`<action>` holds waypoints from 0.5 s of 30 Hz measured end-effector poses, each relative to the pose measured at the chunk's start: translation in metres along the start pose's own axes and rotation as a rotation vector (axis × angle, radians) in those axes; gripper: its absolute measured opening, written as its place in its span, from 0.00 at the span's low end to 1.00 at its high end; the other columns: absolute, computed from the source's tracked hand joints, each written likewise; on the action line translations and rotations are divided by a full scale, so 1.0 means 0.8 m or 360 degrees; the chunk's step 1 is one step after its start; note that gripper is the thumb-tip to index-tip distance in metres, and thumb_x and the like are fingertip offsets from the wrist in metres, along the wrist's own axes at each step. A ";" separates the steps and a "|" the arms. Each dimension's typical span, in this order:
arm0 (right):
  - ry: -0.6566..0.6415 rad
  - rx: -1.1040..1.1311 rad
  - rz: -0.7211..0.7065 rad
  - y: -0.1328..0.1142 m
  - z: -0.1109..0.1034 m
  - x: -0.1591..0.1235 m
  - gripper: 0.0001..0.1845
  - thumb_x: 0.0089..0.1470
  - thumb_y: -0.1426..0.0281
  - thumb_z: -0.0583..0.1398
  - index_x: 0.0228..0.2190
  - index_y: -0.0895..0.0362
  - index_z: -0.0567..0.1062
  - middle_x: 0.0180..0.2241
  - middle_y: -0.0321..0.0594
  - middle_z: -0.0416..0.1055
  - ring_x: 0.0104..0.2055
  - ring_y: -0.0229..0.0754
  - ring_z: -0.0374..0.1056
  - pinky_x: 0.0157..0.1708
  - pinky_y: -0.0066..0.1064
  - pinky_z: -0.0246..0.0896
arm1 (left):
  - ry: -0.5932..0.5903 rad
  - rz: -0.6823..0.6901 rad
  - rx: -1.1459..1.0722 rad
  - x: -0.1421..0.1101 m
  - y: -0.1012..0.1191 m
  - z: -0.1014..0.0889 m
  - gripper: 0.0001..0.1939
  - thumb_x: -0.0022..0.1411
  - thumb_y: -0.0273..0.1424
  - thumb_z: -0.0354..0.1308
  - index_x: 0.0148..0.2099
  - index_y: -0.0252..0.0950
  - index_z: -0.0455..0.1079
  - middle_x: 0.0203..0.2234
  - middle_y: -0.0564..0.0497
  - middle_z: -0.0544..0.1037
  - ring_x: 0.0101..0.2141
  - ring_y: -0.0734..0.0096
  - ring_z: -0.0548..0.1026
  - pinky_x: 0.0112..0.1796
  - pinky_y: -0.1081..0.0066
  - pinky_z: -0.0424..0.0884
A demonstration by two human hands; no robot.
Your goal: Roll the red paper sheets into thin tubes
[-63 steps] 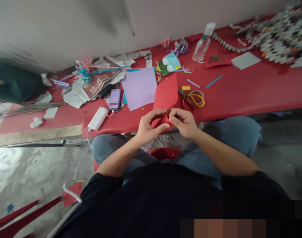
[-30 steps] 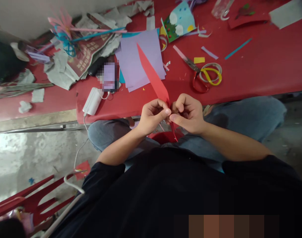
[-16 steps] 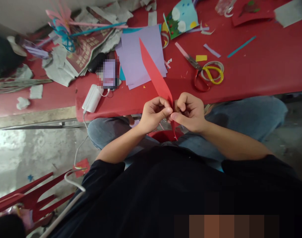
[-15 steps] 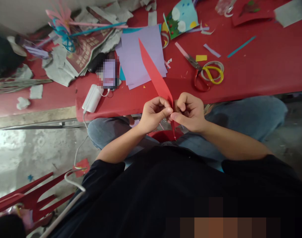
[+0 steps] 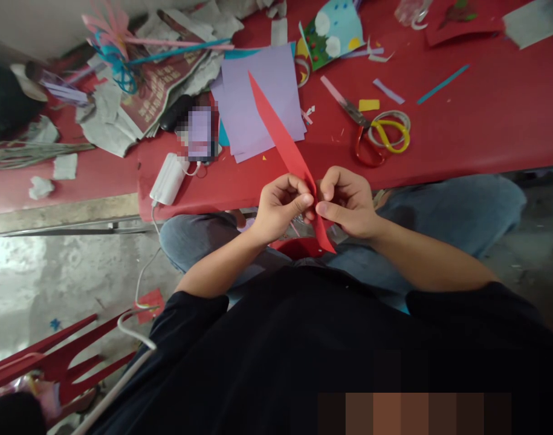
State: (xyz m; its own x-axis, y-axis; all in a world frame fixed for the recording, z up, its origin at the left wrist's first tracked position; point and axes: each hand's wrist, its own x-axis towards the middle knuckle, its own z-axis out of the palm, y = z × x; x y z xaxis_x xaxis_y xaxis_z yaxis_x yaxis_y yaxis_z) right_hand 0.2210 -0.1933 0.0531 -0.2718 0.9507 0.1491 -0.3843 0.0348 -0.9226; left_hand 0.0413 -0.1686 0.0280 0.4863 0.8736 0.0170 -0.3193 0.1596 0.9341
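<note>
Both hands work at a strip of red paper (image 5: 280, 130) at the centre of the frame, its pointed end overlapping the purple sheets (image 5: 260, 84) from this viewpoint, its lower end reaching toward the lap. The left hand (image 5: 281, 205) pinches it between thumb and fingers. The right hand (image 5: 349, 202) has its thumb at the paper's right edge, forefinger curled; whether it grips cannot be told. Right of centre, scissors (image 5: 362, 124) lie on the red table (image 5: 485, 130); left of centre, a white box (image 5: 168, 179); at upper left, newspaper (image 5: 151, 99).
</note>
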 end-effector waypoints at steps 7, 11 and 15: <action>0.0247 -0.0750 -0.0294 -0.017 -0.021 -0.001 0.15 0.46 0.78 0.67 0.31 0.52 0.68 0.28 0.30 0.66 0.24 0.32 0.57 0.26 0.31 0.54 | -0.0130 0.0045 0.0190 0.011 0.019 -0.006 0.21 0.67 0.50 0.72 0.44 0.38 0.73 0.34 0.51 0.82 0.31 0.73 0.82 0.35 0.69 0.80; 0.0557 -0.0843 -0.0510 -0.042 -0.053 0.014 0.11 0.44 0.74 0.65 0.30 0.52 0.70 0.26 0.32 0.64 0.27 0.35 0.55 0.28 0.35 0.46 | -0.0115 0.0183 0.1047 0.070 0.078 -0.117 0.23 0.61 0.48 0.77 0.48 0.37 0.80 0.39 0.50 0.85 0.37 0.71 0.79 0.40 0.66 0.73; 0.0697 -0.0839 -0.0552 -0.065 -0.085 0.019 0.10 0.36 0.74 0.63 0.27 0.53 0.74 0.26 0.36 0.67 0.29 0.39 0.59 0.30 0.37 0.48 | 0.0487 0.0575 0.1465 0.130 0.122 -0.294 0.27 0.51 0.47 0.82 0.45 0.38 0.80 0.33 0.56 0.82 0.40 0.77 0.74 0.44 0.68 0.60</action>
State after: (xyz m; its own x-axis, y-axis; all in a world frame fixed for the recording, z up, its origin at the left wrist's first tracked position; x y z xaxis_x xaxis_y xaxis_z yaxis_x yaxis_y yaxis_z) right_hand 0.2968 -0.1596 0.0789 0.2044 0.8900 0.4076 0.1175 0.3911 -0.9128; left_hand -0.1304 0.0459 0.0368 0.2166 0.8997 0.3791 0.4028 -0.4361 0.8047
